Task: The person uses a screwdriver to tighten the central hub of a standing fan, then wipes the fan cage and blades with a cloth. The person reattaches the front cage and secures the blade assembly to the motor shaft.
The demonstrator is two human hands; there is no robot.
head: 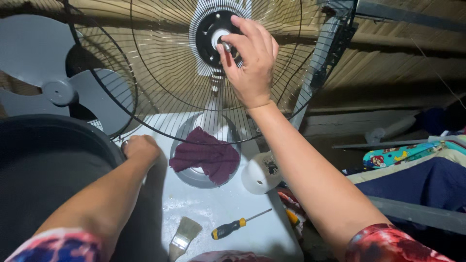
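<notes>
Wire guard is standing at the far middle, where the right hand is pinching the hub shaft. Left hand is curling on the tub rim; grip unclear. Slipping fingers could tip the guard onto the screwdriver.

The fan blade was grey. The cloth was maroon. The screwdriver had a black-and-yellow handle.
</notes>
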